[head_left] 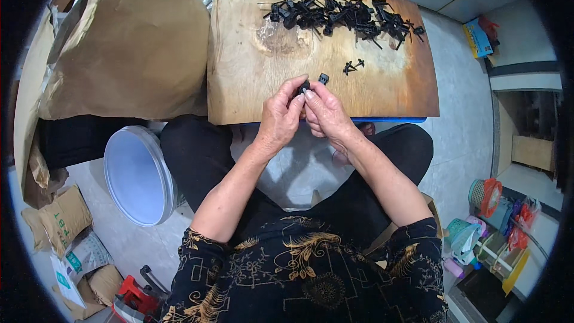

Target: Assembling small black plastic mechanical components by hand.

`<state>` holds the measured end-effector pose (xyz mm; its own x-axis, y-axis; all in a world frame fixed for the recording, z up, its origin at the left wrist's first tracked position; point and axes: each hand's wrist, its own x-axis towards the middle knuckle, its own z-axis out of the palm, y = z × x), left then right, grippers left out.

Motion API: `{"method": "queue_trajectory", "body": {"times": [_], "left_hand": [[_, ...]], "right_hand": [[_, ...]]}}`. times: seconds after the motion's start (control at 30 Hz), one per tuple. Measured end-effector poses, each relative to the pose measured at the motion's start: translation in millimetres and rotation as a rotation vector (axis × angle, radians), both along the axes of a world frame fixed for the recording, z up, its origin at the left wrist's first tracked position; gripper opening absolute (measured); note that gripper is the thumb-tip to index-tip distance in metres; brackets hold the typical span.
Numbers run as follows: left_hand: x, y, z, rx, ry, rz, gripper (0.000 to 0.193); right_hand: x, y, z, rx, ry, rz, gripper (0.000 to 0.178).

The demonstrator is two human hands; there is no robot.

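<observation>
Above the near edge of a wooden board (251,78), my two hands meet. My left hand (280,113) has its thumb and fingers closed on a small black plastic part (304,86). Thumb and fingers of my right hand (329,113) pinch the same part from the other side. Fingers cover most of it, so its full shape is hidden. Just beyond my right fingers lies a black block-shaped piece (323,78). Farther right are two small black pieces with thin stems (348,68). A heap of similar black parts (329,17) spreads along the board's far side.
A large brown paper-lined container (134,42) stands against the board's left. A white bucket (136,173) is beside my left leg. Paper sacks (69,215) and a red-and-black object (136,296) sit at lower left. Baskets and bags (466,239) line the right side.
</observation>
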<state>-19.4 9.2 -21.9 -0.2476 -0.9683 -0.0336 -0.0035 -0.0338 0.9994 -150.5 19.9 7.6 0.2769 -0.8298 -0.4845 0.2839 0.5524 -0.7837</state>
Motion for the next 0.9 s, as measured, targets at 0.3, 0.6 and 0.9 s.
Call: {"method": "queue_trajectory", "body": {"times": [0.3, 0.6, 0.9], "left_hand": [[3.6, -7.0, -9.0, -0.252, -0.313, 0.037, 0.034], [15.7, -10.8, 8.7, 0.525, 0.411, 0.154, 0.024], [17.6, 1.6, -7.5, 0.582, 0.310, 0.100, 0.015]], "right_hand": [[-17.2, -21.6, -11.2, 0.044, 0.112, 0.259, 0.025], [-30.6, -43.5, -41.4, -0.581, 1.298, 0.104, 0.033], [-20.3, -47.8, -63.2, -0.663, 1.135, 0.031, 0.025]]}}
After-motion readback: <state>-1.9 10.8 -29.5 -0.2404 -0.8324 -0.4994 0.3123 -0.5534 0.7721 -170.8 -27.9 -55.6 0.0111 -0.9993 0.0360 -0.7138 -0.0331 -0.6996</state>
